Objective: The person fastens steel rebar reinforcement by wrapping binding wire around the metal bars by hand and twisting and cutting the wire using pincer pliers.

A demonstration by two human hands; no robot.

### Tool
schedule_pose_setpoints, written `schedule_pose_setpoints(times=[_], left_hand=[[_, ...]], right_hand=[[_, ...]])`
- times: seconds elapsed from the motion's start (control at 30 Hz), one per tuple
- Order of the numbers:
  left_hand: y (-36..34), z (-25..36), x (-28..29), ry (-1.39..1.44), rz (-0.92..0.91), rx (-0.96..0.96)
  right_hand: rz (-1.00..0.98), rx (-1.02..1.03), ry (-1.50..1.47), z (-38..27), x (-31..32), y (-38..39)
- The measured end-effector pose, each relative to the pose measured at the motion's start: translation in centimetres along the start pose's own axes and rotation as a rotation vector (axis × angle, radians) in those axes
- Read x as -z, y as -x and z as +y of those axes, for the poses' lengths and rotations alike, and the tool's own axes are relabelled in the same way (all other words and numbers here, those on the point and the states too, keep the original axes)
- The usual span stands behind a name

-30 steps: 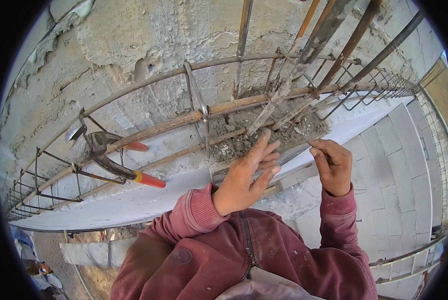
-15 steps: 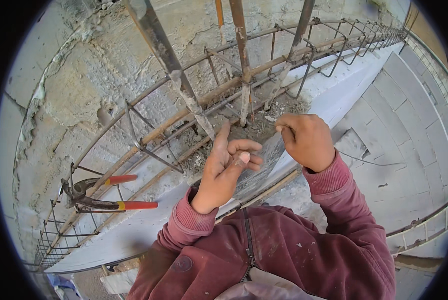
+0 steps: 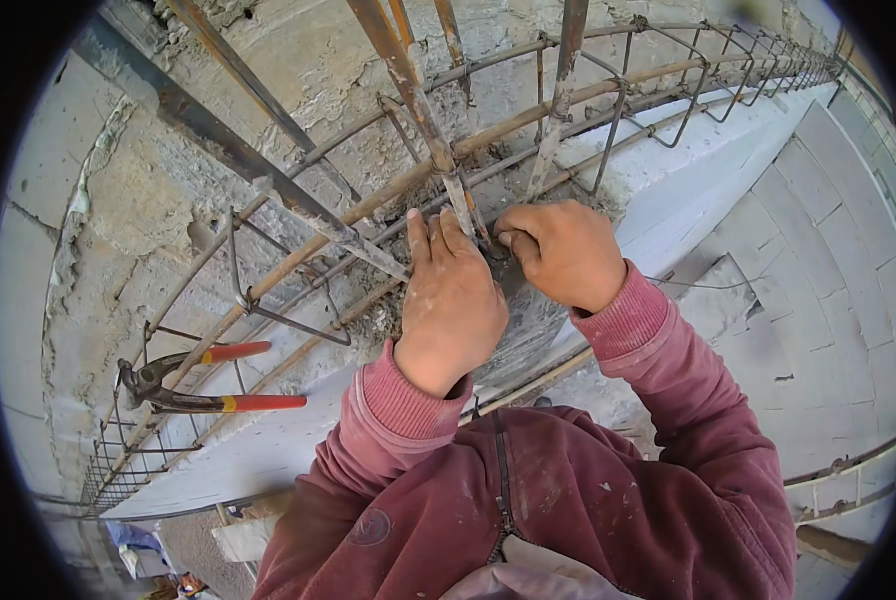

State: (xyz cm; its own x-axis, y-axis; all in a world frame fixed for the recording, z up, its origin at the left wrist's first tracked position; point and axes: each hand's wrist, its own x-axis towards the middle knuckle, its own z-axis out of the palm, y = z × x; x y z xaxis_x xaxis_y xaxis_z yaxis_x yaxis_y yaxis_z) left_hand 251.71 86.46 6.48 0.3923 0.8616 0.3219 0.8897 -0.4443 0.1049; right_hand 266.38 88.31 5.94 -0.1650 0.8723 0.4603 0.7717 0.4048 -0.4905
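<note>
My left hand (image 3: pixel 451 303) lies against the rebar cage (image 3: pixel 308 258) beside an upright bar (image 3: pixel 447 172), palm down, fingers fairly straight and reaching up; its thumb is hidden. Just to its right, my right hand (image 3: pixel 563 255) is closed in a pinch near the foot of the bars, over rough rubble and mortar (image 3: pixel 378 318); what it pinches is hidden. A thin wire (image 3: pixel 718 285) shows beyond my right wrist. Black end-cutting pincers (image 3: pixel 148 385) with red and yellow handles rest on the cage at the left.
Several vertical bars rise from the cage along a cracked concrete wall (image 3: pixel 148 230). A white ledge (image 3: pixel 668 190) runs under the cage. Grey paving (image 3: pixel 828 300) with a loose slab (image 3: pixel 718 295) lies to the right, and a curved metal piece (image 3: pixel 848 470) is at lower right.
My left hand has turned palm down and moved onto the bars. My right hand has moved up and left, close beside it. The view has swung, shifting the cage.
</note>
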Motion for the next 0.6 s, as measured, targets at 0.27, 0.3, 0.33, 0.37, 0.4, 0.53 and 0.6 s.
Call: schedule_pose_setpoints(times=[0.27, 0.3, 0.33, 0.37, 0.4, 0.53, 0.6], left_hand=[[-1.5, -0.5, 1.6, 0.254, -0.204, 0.09], [-1.2, -1.0, 1.7, 0.36, -0.166, 0.065], [-0.8, -1.9, 1.1, 0.354, -0.157, 0.075], [-0.5, -2.9, 0.0, 0.606, -0.048, 0.114], [-0.6, -3.1, -0.2, 0.864, 0.057, 0.146], [-1.0, -2.1, -0.9, 0.841, 0.378, 0.178], [-0.9, -2.3, -0.5, 0.688, 0.38, 0.139]], right_hand=[[-0.136, -0.013, 0.057, 0.5, 0.5, -0.3], [-0.137, -0.003, 0.054, 0.4, 0.4, -0.3], [-0.117, 0.021, 0.025, 0.3, 0.2, -0.2], [-0.097, 0.044, -0.004, 0.1, 0.1, -0.1], [-0.102, 0.046, -0.004, 0.2, 0.3, -0.1], [-0.122, 0.044, -0.029, 0.8, 0.7, -0.3], [-0.103, 0.053, -0.064, 1.2, 0.8, -0.3]])
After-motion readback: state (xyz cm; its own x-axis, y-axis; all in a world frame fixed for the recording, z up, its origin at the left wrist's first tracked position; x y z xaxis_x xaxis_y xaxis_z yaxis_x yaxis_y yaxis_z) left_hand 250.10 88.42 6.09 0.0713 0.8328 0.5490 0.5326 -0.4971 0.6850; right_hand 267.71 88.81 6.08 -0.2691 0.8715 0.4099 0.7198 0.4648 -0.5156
